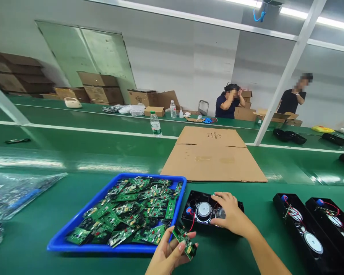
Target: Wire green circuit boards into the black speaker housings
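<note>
The left hand (167,256) sits at the bottom edge of the view, its fingers (186,246) closed around a small green circuit board (185,241) that is tilted upward between fingertips and thumb. This board is just off the near right corner of the blue tray (74,229), which rests on the green surface (31,236) and holds a loose pile of similar circuit boards (132,214). The right hand (231,215) lies on top of an open black speaker case (209,212), fingers curled down over its right half and touching it; whether they grip a part inside appears uncertain, since the hand covers that area. A round silver speaker (204,211) shows in the case just left of the hand, with red wire (192,225) running from the case toward the held board. Two more open black cases (304,229) lie well apart to the right, each with speakers and wiring visible. A flat sheet of cardboard (213,156) lies on the surface beyond the tray and the case. A clear plastic bag (14,191) lies at the left edge. A water bottle (155,124) stands on the farther bench. Two other people (229,101) are at the far side, near stacked cartons (100,88).
</note>
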Motion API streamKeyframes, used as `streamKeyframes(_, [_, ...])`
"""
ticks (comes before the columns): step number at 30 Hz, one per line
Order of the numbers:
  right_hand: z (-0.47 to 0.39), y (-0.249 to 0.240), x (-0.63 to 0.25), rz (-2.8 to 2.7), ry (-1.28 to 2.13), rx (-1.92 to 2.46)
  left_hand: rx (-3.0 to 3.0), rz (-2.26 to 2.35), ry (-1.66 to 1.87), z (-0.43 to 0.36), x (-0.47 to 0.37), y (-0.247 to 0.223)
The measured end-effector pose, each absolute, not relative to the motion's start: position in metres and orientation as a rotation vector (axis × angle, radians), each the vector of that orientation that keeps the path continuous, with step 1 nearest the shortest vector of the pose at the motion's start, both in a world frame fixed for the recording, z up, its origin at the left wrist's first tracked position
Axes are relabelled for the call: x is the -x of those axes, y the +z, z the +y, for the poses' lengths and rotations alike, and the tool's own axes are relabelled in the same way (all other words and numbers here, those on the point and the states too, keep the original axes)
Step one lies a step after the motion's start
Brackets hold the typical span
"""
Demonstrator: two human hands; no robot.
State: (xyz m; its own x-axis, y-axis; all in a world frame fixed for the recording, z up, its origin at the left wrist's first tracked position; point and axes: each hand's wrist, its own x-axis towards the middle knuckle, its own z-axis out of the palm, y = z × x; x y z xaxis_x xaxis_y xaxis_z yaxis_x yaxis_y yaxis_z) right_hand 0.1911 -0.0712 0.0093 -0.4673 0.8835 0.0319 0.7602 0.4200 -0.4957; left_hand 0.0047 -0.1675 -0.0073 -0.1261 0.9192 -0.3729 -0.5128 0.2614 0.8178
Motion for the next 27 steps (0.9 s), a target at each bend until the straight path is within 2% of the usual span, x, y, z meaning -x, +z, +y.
streamKeyframes(7, [-0.059, 0.033, -0.216, -2.097, 0.752, 1.398, -0.576, 1.115, 1.266, -0.163, -0.017, -0.008])
streamKeyframes(9, [-0.059, 0.027, -0.209, -2.087, 0.634, 1.436, -0.615, 1.113, 1.260, -0.159, -0.022, -0.007])
streamKeyframes(13, [-0.064, 0.007, -0.181, -2.217, 0.150, 1.446, -0.676, 1.142, 1.250, -0.151, -0.029, -0.006])
streamKeyframes(16, [-0.068, -0.001, -0.168, -2.312, 0.010, 1.370, -0.712, 1.167, 1.236, -0.148, -0.031, -0.004])
streamKeyframes(20, [-0.069, 0.008, -0.179, -2.229, 0.239, 1.328, -0.736, 1.193, 1.227, -0.146, -0.030, 0.001])
streamKeyframes(27, [-0.056, 0.017, -0.206, -2.081, 0.656, 1.683, -0.751, 1.254, 1.271, -0.140, -0.030, 0.010])
